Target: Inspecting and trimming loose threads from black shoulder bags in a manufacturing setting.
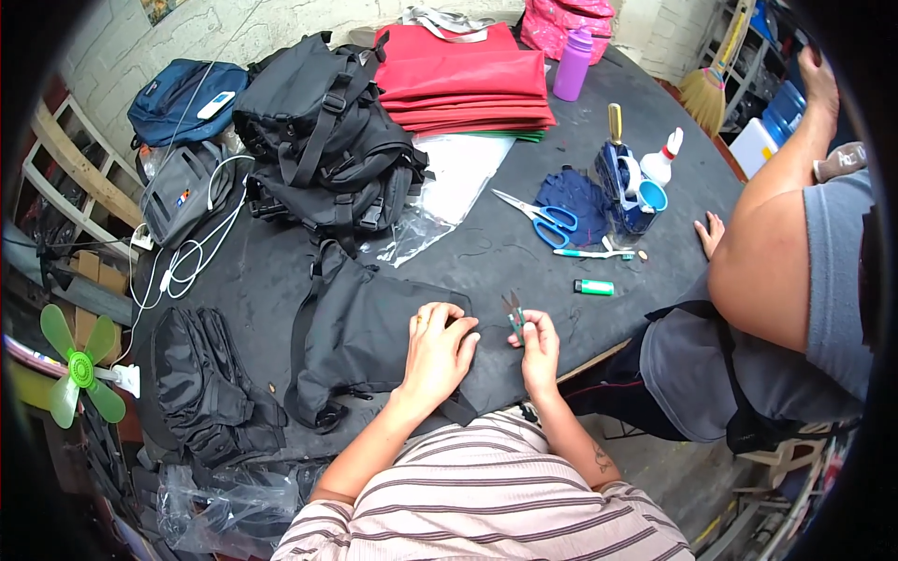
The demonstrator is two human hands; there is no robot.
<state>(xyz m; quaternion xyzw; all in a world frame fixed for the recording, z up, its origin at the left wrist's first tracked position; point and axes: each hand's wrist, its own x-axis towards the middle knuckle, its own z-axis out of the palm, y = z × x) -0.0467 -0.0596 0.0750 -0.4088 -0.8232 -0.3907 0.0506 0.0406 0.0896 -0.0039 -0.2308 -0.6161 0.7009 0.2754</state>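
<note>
A black fabric bag (365, 313) lies flat on the dark table in front of me. My left hand (437, 344) rests at its right edge, the fingers curled and gripping the fabric there. Just to the right, my right hand (538, 351) is closed around a pair of thread snips (514, 313) with dark blades and a green grip. The blades point away from me, a little above the tabletop and apart from the bag. Any loose thread between my hands is too fine to make out.
Blue-handled scissors (552, 224), a toothbrush (594, 253) and a green lighter (594, 287) lie beyond my right hand. Black backpacks (318, 140) and folded red fabric (458, 79) are piled at the back. Another person's arm (767, 224) leans in from the right. A green fan (82, 370) stands left.
</note>
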